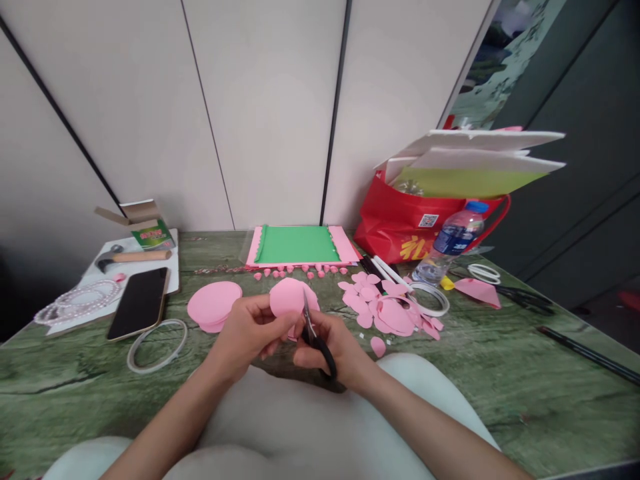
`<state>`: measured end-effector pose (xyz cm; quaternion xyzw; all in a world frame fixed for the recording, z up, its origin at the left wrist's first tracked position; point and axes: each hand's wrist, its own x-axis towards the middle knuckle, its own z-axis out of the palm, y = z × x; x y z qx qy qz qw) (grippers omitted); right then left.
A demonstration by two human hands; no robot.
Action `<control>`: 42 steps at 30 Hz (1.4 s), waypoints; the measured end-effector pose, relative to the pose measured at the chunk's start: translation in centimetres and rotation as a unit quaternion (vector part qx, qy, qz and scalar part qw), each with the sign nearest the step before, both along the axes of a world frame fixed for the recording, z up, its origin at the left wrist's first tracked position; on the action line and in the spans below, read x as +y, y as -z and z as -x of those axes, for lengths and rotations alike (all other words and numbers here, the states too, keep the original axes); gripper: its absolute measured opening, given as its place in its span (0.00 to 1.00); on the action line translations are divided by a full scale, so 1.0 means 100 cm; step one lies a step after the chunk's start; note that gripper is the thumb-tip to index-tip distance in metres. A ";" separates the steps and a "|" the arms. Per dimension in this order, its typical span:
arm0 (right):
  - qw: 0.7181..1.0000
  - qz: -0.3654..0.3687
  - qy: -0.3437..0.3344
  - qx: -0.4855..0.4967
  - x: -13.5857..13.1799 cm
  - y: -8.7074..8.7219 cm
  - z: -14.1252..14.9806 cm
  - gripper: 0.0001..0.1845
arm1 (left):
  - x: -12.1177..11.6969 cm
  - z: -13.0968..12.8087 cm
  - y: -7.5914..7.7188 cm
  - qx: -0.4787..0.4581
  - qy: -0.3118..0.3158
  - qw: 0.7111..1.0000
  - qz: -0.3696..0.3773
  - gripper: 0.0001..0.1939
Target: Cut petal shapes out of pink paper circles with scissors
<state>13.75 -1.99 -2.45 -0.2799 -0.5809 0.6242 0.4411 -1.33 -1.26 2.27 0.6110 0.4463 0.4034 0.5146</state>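
A person holds a pink paper disc (286, 298) just above the near part of the green, wood-grained surface (65, 373), in front of their lap. The left hand (253, 330) has its grip pinched closed on the disc's lower edge, thumb in front. The right hand (343, 347) has its grip wrapped around the black handles of the scissors (316, 338); the blades point up and overlap the right part of the disc, though how wide they are parted cannot be told.

Just left of the hands lies a stack of pink discs (215, 303). To their right is a loose pile of pink cut-outs (370, 293), some flower-shaped, with a white ring (429, 300) beside it. Beyond the hands, small pink buds (290, 269) run in a row before a green sheet (300, 245). A phone (139, 303) lies farther left, near a hammer (145, 257) and a beaded string (75, 300). At the back right, a clear bottle (453, 243) stands tilted in view before a red bag (380, 227).
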 end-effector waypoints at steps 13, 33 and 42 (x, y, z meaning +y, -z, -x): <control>0.999 0.036 0.018 -0.013 -0.001 0.002 0.001 0.19 | 0.002 0.000 0.000 -0.037 -0.051 0.998 -0.008 0.13; 1.000 0.008 0.006 -0.009 0.001 -0.001 -0.003 0.22 | 0.004 0.002 0.004 0.030 -0.043 0.999 -0.008 0.12; 1.000 0.016 0.009 -0.010 0.002 0.001 -0.002 0.21 | 0.004 0.002 0.000 0.008 -0.069 0.998 -0.014 0.14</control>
